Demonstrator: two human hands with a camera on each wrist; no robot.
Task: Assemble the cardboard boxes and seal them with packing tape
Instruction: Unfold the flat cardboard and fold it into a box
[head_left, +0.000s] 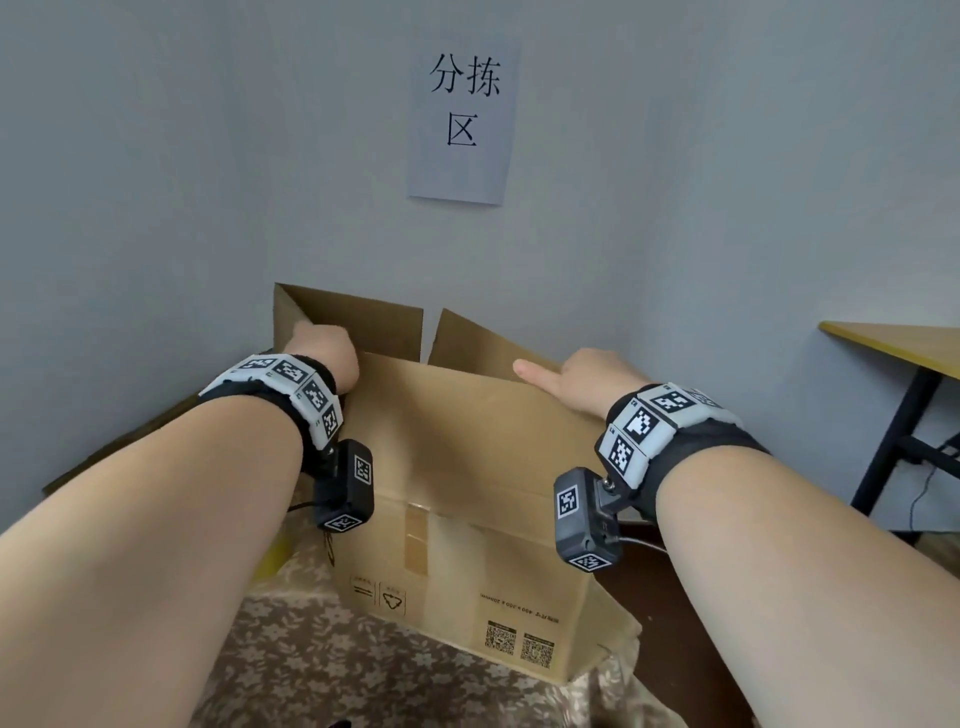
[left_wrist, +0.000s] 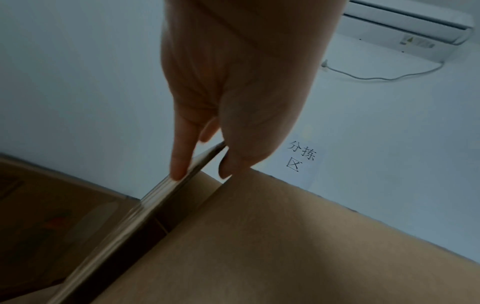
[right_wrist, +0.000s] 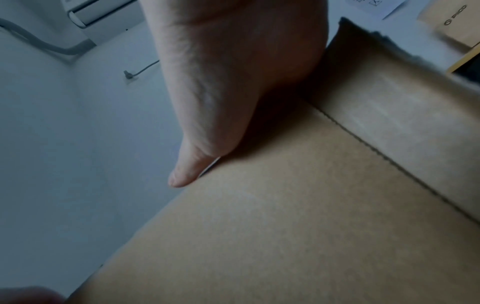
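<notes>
Standing against the wall (head_left: 208, 156) under both hands, the cardboard box (head_left: 467, 519) rests on a flower-patterned surface (head_left: 322, 670), its far flaps (head_left: 358, 322) upright beyond the knuckles and its near flap (head_left: 467, 410) sloping down toward the wrists. The left hand (head_left: 324, 353) pinches a flap edge, a finger on one side and the thumb on the other. The right hand (head_left: 582, 376) lies with straight fingers pressing the near flap's top edge. Judged from this, flap folding is under way; folding well likely means pressing both corners evenly along the crease. No packing tape shows.
</notes>
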